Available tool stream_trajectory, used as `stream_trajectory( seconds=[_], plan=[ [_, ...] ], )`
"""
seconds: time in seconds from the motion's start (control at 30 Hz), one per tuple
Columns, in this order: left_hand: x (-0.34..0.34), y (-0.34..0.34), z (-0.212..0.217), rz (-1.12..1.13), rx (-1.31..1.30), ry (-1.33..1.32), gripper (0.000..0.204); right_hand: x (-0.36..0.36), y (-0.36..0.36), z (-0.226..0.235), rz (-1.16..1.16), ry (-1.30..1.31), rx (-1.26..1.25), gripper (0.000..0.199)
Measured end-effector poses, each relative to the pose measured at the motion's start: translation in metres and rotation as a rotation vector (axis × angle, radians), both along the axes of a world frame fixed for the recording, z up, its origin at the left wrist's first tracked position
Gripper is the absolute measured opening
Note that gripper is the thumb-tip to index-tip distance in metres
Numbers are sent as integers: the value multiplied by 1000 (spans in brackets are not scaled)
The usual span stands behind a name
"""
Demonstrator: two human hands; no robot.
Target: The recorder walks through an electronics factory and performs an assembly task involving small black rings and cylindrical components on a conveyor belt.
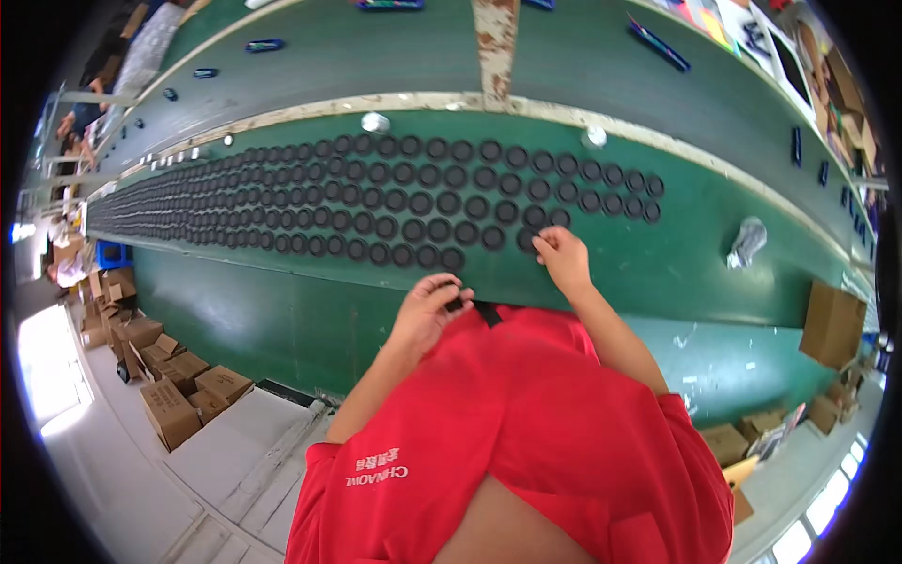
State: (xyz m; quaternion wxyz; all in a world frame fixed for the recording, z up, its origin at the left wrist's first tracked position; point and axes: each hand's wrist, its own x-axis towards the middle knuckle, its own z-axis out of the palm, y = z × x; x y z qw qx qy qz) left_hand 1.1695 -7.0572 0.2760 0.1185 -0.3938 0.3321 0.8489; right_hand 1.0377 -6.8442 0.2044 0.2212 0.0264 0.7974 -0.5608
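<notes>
Several long rows of small round black caps [421, 202] lie on the green bench top [658, 254], running off to the far left. My right hand [566, 259] is at the near right end of these rows, its fingers closed on the edge of a black disc-shaped cap [527, 239], which looks to rest on the bench. Near the bench's front edge, my left hand [423, 316] is curled around a dark piece [454, 304] that looks like more of the black caps. How many it holds is hidden by the fingers.
Behind the caps runs a raised conveyor [583, 66] carrying blue packaged items [658, 47]. A rusty post [495, 56] stands at its edge. A crumpled clear plastic bag [747, 242] lies right, near a cardboard box [832, 324]. More cartons [169, 411] sit at lower left.
</notes>
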Motion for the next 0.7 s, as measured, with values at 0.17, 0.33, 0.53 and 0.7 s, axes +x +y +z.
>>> stream_trajectory(
  seconds=[0.17,0.33,0.53,0.7],
  plan=[
    [-9,10,9,-58,-13,-62,18,1,4,-7,21,-60,59,15],
    [-18,20,13,-131,-19,-101,25,7,7,-4,84,-103,54,15],
    [-36,41,-2,-197,-42,-33,31,16,14,35,206,-11,213,26],
    [-53,55,-5,-316,-58,1,27,30,18,48,227,-300,-279,26]
  ],
)
